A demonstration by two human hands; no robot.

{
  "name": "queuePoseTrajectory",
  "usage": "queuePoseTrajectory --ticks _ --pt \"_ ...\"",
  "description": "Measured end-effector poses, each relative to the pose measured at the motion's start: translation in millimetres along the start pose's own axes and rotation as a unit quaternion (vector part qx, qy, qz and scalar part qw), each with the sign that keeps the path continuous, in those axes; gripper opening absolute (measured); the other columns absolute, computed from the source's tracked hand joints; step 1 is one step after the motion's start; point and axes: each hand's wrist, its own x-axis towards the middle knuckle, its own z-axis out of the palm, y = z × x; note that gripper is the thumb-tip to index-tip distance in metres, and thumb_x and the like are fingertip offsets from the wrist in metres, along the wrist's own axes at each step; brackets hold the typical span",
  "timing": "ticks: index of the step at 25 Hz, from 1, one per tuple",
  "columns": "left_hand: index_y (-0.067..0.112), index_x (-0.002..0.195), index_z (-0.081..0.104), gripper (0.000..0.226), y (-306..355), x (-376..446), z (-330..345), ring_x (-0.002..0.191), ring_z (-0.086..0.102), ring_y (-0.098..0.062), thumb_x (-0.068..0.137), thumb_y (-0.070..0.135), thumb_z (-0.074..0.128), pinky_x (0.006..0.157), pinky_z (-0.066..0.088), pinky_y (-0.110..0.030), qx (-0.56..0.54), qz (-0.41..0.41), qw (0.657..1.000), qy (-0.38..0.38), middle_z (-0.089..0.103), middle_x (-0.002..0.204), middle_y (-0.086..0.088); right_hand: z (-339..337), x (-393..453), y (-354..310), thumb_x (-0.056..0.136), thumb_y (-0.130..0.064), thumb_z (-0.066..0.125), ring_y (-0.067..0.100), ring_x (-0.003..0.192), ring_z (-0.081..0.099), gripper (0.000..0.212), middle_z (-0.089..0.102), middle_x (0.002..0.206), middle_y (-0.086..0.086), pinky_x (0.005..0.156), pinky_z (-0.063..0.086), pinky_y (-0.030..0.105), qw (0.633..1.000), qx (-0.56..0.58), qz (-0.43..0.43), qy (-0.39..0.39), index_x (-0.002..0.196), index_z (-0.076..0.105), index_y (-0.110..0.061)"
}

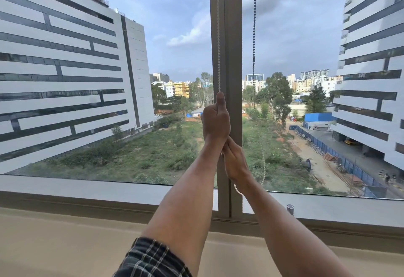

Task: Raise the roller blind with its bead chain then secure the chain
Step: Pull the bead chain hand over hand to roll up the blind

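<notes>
A white bead chain (218,36) hangs straight down in front of the grey window mullion (231,36). My left hand (216,119) is fisted around it at mid-height, thumb pointing up. Just below, my right hand (235,160) grips the same chain. Under the right wrist the chain loops out (237,189) and climbs back up along the right pane (263,167). A second strand looks dark against the sky (254,25), with a connector at about mid-window. The roller blind itself is out of view above the frame; both panes are uncovered.
A beige sill (65,244) runs along the bottom, below the grey window frame (87,191). A small metal cylinder (290,209) stands on the frame right of the mullion. Outside are white buildings, a green lot and a road.
</notes>
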Motion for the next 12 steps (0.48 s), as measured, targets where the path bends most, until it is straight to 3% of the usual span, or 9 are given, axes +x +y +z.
queuePoseTrajectory --ticks 2,5,7,8,10,12 --pt "0.019 0.045 0.031 0.069 -2 1 -4 0.035 0.023 -0.013 0.107 0.048 0.042 0.043 0.021 -0.025 0.013 -0.004 1.000 0.004 0.028 0.040 0.004 -10 7 -3 0.104 -0.043 0.042 0.013 0.075 0.054 0.034 0.060 0.083 0.000 0.070 0.045 0.036 1.000 -0.014 -0.015 0.021 0.101 0.062 -0.016" --pt "0.015 0.039 0.041 0.075 -10 -14 -10 0.030 0.029 -0.012 0.108 0.044 0.042 0.040 0.024 -0.024 0.032 -0.022 0.999 -0.012 0.039 0.031 0.005 -20 25 -25 0.104 -0.037 0.041 0.015 0.083 0.062 0.028 0.067 0.095 0.001 0.073 0.050 0.032 0.995 -0.057 -0.042 0.068 0.114 0.063 -0.022" --pt "0.011 0.048 0.061 0.070 -21 -33 -12 0.039 0.048 -0.020 0.109 0.040 0.043 0.038 0.021 -0.024 0.029 -0.051 0.998 -0.024 0.062 0.045 0.009 -22 40 -43 0.105 -0.035 0.044 0.013 0.082 0.063 0.025 0.068 0.097 0.003 0.070 0.052 0.028 0.996 -0.023 -0.048 0.078 0.117 0.062 -0.023" --pt "0.017 0.051 0.065 0.067 -28 -42 -13 0.040 0.054 -0.016 0.109 0.041 0.043 0.040 0.020 -0.028 0.030 -0.062 0.997 -0.031 0.062 0.046 0.014 -21 47 -54 0.106 -0.033 0.046 0.011 0.078 0.063 0.021 0.066 0.095 0.002 0.066 0.050 0.026 0.996 0.005 -0.038 0.078 0.116 0.062 -0.024" --pt "0.018 0.037 0.049 0.077 -44 -57 -14 0.028 0.035 -0.012 0.107 0.048 0.042 0.042 0.018 -0.029 0.039 -0.076 0.995 -0.044 0.044 0.031 0.008 -13 60 -71 0.108 -0.030 0.047 0.011 0.065 0.060 0.016 0.064 0.087 0.003 0.058 0.049 0.027 0.996 0.058 0.005 0.068 0.110 0.062 -0.024" --pt "0.018 0.042 0.031 0.073 -56 -68 -14 0.035 0.022 -0.010 0.106 0.052 0.039 0.045 0.017 -0.029 0.062 -0.085 0.993 -0.044 0.028 0.035 0.010 -3 71 -84 0.109 -0.034 0.045 0.016 0.057 0.057 0.027 0.065 0.080 0.006 0.054 0.045 0.030 0.995 0.086 0.041 0.043 0.107 0.066 -0.016"
